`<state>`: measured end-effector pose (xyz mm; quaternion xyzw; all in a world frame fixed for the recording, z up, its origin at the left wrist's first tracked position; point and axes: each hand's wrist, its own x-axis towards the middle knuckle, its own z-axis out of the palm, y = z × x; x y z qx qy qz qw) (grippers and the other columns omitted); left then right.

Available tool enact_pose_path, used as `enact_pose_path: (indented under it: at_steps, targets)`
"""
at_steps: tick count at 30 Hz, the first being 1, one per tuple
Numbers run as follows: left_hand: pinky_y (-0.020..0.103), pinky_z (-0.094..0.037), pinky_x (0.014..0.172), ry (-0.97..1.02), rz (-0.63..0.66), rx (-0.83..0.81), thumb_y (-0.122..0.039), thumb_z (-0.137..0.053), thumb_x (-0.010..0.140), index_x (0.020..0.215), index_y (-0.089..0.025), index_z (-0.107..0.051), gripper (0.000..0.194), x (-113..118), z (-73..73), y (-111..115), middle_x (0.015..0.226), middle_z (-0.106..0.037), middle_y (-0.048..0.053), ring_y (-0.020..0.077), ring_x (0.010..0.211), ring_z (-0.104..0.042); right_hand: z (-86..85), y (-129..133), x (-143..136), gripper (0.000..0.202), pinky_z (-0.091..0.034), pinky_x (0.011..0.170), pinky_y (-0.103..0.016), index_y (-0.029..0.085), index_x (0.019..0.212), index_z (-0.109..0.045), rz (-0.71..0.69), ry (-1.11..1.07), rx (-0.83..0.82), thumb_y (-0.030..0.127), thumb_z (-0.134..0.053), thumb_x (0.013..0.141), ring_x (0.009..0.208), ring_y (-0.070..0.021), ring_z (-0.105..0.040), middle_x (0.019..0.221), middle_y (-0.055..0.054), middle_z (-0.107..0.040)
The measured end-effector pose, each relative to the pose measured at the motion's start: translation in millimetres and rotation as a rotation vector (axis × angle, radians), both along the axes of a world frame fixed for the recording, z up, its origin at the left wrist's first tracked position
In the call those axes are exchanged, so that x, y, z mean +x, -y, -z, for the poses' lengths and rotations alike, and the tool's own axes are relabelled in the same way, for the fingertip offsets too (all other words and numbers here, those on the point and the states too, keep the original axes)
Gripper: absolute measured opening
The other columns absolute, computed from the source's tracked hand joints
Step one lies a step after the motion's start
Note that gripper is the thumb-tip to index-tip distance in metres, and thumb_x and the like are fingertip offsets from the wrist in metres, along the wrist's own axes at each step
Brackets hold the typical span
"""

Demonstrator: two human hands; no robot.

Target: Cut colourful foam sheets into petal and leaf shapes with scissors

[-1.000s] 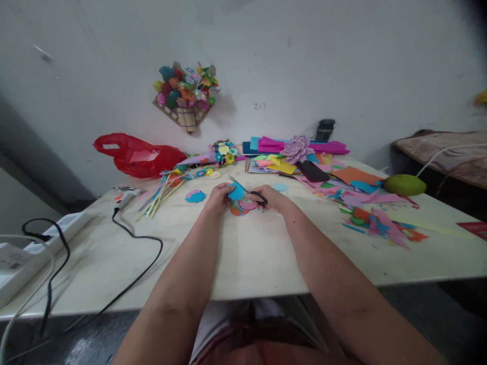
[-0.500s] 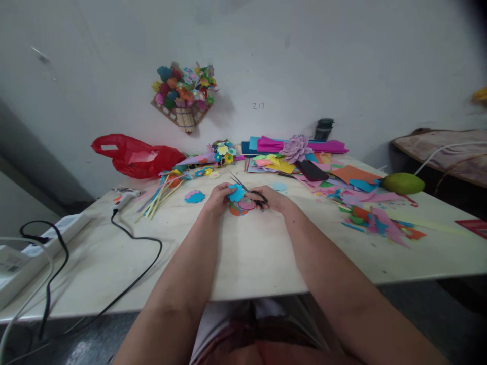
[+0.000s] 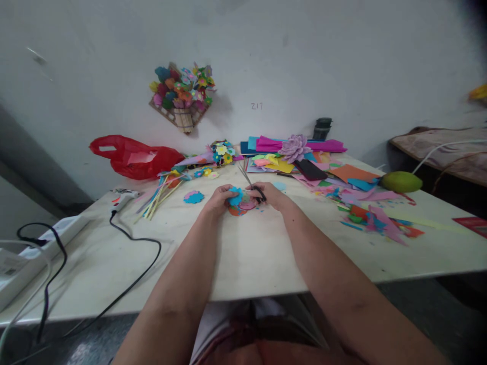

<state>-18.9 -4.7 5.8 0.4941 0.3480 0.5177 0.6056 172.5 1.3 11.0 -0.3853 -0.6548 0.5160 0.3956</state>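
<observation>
Between the fingertips of my left hand [image 3: 219,198] is a blue paper flower [image 3: 236,196] with a scalloped edge. My right hand [image 3: 268,195] is closed round the black handles of a pair of scissors [image 3: 245,175]. Their blades point up and away, a little apart from the flower. Just below both hands, an orange paper piece [image 3: 238,211] and a pink paper piece [image 3: 247,205] lie on the table, partly hidden by my fingers. A scalloped blue and pink paper pair [image 3: 194,196] lies to the left of my left hand.
A glue gun [image 3: 124,199] with a black cord and a power strip [image 3: 41,253] are at the left. Paper strips [image 3: 160,195] and a red plastic bag [image 3: 140,159] lie behind. Coloured scraps [image 3: 380,220], a phone [image 3: 310,170] and a green fruit [image 3: 401,181] are on the right.
The scissors have swung from pointing left across the flower to pointing more upright, off its edge. The blue flower has turned slightly in my left fingers.
</observation>
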Motion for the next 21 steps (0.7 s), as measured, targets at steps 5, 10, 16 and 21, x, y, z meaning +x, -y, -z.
enact_pose_path:
  at_steps: [5, 10, 16, 21]
  targets:
    - [0.020, -0.040, 0.046, -0.051, 0.032, 0.013, -0.018, -0.077, 0.050, 0.063, -0.013, -0.057, 0.024, 0.3, 0.2, 0.9, 0.054, -0.059, -0.001, 0.0083, 0.045, -0.052, -1.7, 0.3, -3.1, 0.037, -0.035, 0.041, -0.018, 0.013, 0.100, -0.060, 0.068, -0.119, 0.002, 0.018, -0.068, 0.065, 0.051, -0.0094, -0.055, 0.065, -0.001, -0.064]
    - [0.023, -0.043, 0.047, -0.120, 0.057, 0.021, -0.021, -0.078, 0.048, 0.063, -0.012, -0.059, 0.026, 1.5, -0.2, 2.4, 0.055, -0.059, 0.000, 0.0096, 0.045, -0.052, -0.4, 0.6, -7.1, 0.040, -0.035, 0.045, -0.018, 0.014, 0.100, -0.061, 0.071, -0.186, 0.021, 0.020, -0.070, 0.061, 0.052, -0.0092, -0.055, 0.060, 0.003, -0.058]
    - [0.024, -0.044, 0.046, -0.178, 0.080, 0.017, -0.022, -0.080, 0.047, 0.062, -0.013, -0.059, 0.027, 2.4, -0.4, 2.3, 0.054, -0.059, 0.000, 0.0106, 0.044, -0.052, 2.2, 0.0, -12.4, 0.035, -0.040, 0.052, -0.021, 0.014, 0.095, -0.062, 0.067, -0.227, 0.026, 0.014, -0.065, 0.059, 0.051, -0.0084, -0.052, 0.058, 0.005, -0.055]
    - [0.025, -0.046, 0.050, -0.139, 0.059, 0.008, -0.023, -0.079, 0.049, 0.066, -0.012, -0.062, 0.027, 3.6, 0.3, 2.0, 0.058, -0.062, 0.002, 0.0118, 0.048, -0.055, -0.9, 2.8, -15.1, 0.034, -0.038, 0.050, -0.021, 0.014, 0.093, -0.061, 0.122, -0.212, 0.025, 0.012, -0.062, 0.059, 0.050, -0.0085, -0.049, 0.056, 0.006, -0.053]
